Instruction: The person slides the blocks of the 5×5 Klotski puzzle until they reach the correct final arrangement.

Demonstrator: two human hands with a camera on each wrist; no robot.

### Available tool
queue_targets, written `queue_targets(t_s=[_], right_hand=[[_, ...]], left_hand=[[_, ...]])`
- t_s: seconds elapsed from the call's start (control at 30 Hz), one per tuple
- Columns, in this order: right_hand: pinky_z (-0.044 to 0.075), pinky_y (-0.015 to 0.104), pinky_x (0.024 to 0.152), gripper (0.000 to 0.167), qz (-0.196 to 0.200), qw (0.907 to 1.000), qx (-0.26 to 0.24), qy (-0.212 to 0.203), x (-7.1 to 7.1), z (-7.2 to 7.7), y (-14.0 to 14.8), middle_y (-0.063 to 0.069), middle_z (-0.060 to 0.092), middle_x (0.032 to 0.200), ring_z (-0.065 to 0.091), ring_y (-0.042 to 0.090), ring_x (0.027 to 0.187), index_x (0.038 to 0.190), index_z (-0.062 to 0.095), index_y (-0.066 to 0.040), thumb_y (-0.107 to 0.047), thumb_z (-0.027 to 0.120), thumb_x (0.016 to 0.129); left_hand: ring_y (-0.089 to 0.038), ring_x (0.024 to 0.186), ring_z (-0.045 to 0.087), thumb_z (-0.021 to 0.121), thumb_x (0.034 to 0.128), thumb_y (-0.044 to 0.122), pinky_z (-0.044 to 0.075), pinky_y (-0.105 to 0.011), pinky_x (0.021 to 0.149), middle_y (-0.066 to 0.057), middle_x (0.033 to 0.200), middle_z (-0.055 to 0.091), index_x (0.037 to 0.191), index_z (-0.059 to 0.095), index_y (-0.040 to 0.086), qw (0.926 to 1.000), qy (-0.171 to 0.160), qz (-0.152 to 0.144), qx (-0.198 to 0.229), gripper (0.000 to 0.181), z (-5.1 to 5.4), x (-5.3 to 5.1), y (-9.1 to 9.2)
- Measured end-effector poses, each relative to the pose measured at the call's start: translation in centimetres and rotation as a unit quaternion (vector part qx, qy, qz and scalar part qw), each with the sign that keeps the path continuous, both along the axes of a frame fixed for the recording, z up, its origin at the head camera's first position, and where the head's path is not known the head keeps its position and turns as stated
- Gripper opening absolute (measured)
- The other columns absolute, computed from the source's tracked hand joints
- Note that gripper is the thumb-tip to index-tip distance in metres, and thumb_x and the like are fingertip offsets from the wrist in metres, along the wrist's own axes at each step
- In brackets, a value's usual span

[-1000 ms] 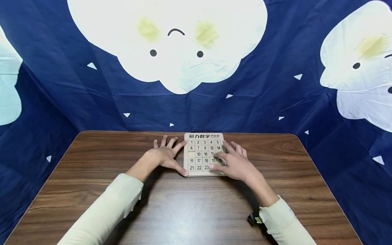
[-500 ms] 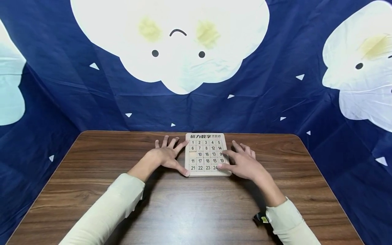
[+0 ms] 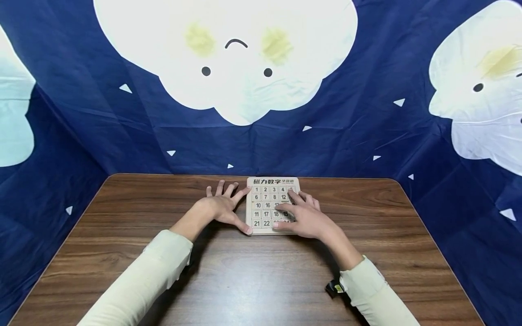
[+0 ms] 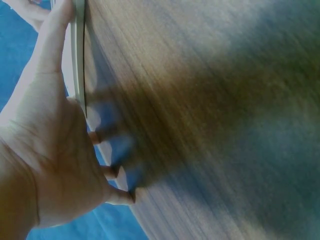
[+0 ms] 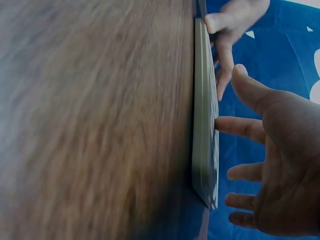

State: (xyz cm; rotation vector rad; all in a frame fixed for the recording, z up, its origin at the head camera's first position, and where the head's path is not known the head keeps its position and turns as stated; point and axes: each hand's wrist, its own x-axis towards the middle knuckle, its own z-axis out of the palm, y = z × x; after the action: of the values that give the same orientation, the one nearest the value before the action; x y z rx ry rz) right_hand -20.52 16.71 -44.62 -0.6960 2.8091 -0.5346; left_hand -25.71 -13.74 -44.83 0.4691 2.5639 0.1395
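A pale wooden number sliding puzzle lies on the table, its numbered tiles in rows under a printed heading. My left hand is spread along its left side, with the thumb at the lower left corner and the index finger at the upper left edge. Over the right part reaches my right hand. Its index fingertip touches the 13 tile in the third row, as the right wrist view also shows contact with the top face. The thumb is over the bottom row. Several right-hand tiles are hidden beneath this hand.
The brown wood-grain table has its far edge just behind the puzzle. Dark blue cloth with white cloud faces hangs behind and at both sides. A small black object sits at the right cuff.
My right hand drew right, then moved back left across the board. The third row's 10, 16 and 13 tiles slid left, filling the gap at its left end. The left hand stayed put.
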Motion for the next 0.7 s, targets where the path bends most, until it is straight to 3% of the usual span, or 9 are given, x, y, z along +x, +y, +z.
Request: queue_targets(t_s=[0.1, 0.33, 0.5, 0.7], right_hand=[[0.025, 0.079, 0.130, 0.067, 0.012, 0.9998, -0.005, -0.013, -0.4, 0.1, -0.2, 0.026, 0.027, 0.186, 0.029, 0.060, 0.164, 0.158, 0.068, -0.030, -0.066, 0.073, 0.102], [0.019, 0.084, 0.130, 0.073, -0.054, 0.9981, -0.024, -0.017, -1.2, 0.1, 1.6, 0.026, 0.021, 0.187, 0.023, 0.061, 0.167, 0.166, 0.060, -0.027, -0.061, 0.074, 0.103], [0.019, 0.084, 0.130, 0.077, -0.061, 0.9976, -0.019, -0.027, -1.4, -0.4, 2.0, 0.023, 0.015, 0.189, 0.022, 0.059, 0.168, 0.170, 0.053, -0.031, -0.064, 0.072, 0.104], [0.021, 0.083, 0.129, 0.065, -0.052, 0.9984, -0.006, -0.023, -1.1, -0.1, 2.0, 0.025, 0.023, 0.187, 0.023, 0.060, 0.167, 0.160, 0.066, -0.030, -0.064, 0.071, 0.105]], left_hand=[[-0.057, 0.174, -0.015, 0.081, 0.0689, 0.097, -0.004, -0.087, 0.133, -0.016, 0.192, -0.003, 0.182, -0.003, 0.042, 1.0000, 0.002, 0.000, -0.002, 0.151, 0.0, -0.1, 0.0], [-0.059, 0.173, -0.015, 0.082, 0.0676, 0.098, -0.004, -0.088, 0.132, -0.017, 0.192, -0.002, 0.182, -0.002, 0.042, 1.0000, 0.003, -0.005, 0.003, 0.152, 0.0, -0.2, 0.1], [-0.058, 0.173, -0.015, 0.082, 0.0680, 0.097, -0.004, -0.088, 0.132, -0.017, 0.192, -0.001, 0.182, -0.002, 0.042, 1.0000, 0.004, -0.003, 0.002, 0.152, -0.1, -0.2, 0.1], [-0.058, 0.173, -0.015, 0.082, 0.0683, 0.097, -0.003, -0.087, 0.133, -0.016, 0.192, -0.001, 0.182, -0.002, 0.042, 1.0000, 0.005, -0.003, 0.003, 0.152, -0.2, -0.1, 0.1]])
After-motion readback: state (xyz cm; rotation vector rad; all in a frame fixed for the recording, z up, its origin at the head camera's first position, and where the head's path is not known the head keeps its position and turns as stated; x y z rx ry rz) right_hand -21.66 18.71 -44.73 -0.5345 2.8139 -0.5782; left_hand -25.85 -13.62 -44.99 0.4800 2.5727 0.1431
